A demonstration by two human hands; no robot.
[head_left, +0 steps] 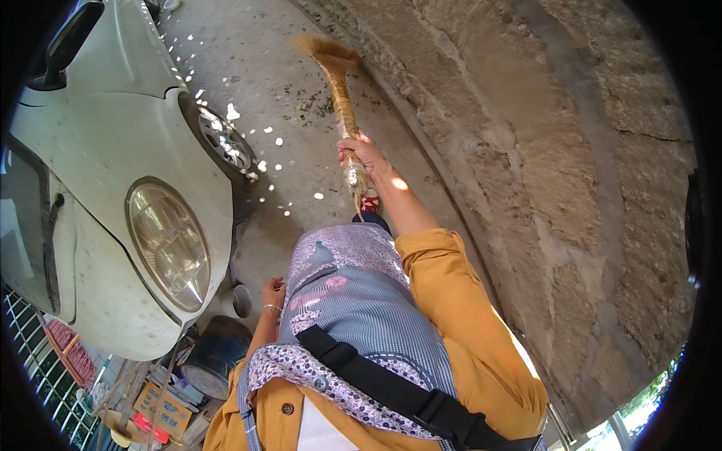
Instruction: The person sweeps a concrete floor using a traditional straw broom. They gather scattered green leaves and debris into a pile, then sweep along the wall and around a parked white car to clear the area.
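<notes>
My right hand point(364, 155) is wrapped round the bound handle of a straw broom point(344, 103). The broom points away from me, its flared bristles point(328, 51) low over the concrete ground by the foot of the stone wall. Scattered green leaf bits point(320, 107) lie on the ground beside the broom's neck. Down by my left side hangs my left hand point(274, 292), a bracelet at its wrist, fingers curled in and nothing visible in them. It is nearest to my patterned apron point(353, 289). A red shoe point(369, 203) shows under the broom's handle end.
A pale car point(113, 150) with its front wheel point(224, 139) stands close on the left. The rough stone wall point(571, 195) rises on the right. Behind the car's front are a dark barrel point(214, 353), a cardboard box point(163, 410) and a wire fence point(37, 361).
</notes>
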